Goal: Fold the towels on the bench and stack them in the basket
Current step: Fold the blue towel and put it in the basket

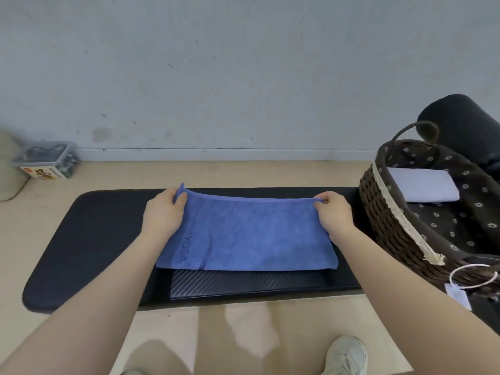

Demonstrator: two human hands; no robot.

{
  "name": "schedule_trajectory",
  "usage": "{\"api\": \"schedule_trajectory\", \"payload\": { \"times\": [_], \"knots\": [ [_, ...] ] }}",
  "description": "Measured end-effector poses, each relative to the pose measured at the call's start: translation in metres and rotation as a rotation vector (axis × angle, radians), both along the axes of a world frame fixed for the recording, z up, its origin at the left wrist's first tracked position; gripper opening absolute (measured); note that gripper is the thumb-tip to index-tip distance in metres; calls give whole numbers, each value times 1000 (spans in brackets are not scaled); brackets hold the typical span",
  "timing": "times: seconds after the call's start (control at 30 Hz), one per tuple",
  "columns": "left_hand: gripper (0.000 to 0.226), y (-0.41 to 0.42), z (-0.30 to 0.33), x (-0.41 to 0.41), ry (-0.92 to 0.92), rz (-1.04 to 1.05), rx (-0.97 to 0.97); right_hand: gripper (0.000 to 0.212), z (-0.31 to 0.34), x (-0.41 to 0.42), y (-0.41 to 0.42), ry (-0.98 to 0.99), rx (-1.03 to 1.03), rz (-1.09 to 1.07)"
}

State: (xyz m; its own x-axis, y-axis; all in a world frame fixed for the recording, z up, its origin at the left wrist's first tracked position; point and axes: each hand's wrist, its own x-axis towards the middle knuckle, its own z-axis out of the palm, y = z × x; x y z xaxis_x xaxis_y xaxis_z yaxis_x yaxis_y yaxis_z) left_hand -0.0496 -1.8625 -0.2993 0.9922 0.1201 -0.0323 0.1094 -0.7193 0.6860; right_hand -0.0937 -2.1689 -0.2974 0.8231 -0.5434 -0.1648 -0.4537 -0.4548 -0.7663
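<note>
**Blue towel held by its far corners across the bench**

At the far left, on the floor against the wall, sits a clear plastic box [47, 161] with a yellow and red label whose writing is too small to read. The black bench [89, 239] runs left to right across the view.

The left hand [162, 212] pinches the far left corner of the blue towel [243, 234], thumb on top and fingers curled beneath the raised edge. The towel lies on the middle of the bench with its long axis running left to right along the bench. Its near edge rests flat, while its far edge is lifted and stretched between both hands. Near its left end the word "YOGA" is printed, its letters running from far to near, beside a curved line.

The right hand [334, 215] grips the far right corner in the same pinch.

On the bench's right end stands the wicker basket [384, 212], lined with dark flowered cloth, holding a folded white towel [422, 185]. A white tag [458, 295] hangs from its near side.
</note>
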Motion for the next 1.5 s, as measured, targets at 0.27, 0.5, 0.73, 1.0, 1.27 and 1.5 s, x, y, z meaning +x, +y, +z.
{"api": "schedule_trajectory", "payload": {
  "times": [0.27, 0.5, 0.73, 1.0, 1.27, 1.5],
  "knots": [
    [33, -4, -13, 0, -107, 26, 250, 22, -5, 4, 11, 201, -491, 117],
    [40, -13, -4, -15, -410, -98, 427, 41, 4, -14, 40, 187, -893, 249],
    [68, -40, -23, -48, -27, -568, 494, 62, -15, -46, 121, 115, -658, 880],
    [98, -5, -22, -66, 50, -429, 618, 62, -26, -75, 52, 327, -707, 451],
    [73, -8, -20, -92, 100, -372, 603, 58, -13, -88, 13, 367, -573, 206],
    [55, -42, -5, -91, -42, -373, 560, 20, 4, -73, 30, 60, -86, 38]
  ]
}}
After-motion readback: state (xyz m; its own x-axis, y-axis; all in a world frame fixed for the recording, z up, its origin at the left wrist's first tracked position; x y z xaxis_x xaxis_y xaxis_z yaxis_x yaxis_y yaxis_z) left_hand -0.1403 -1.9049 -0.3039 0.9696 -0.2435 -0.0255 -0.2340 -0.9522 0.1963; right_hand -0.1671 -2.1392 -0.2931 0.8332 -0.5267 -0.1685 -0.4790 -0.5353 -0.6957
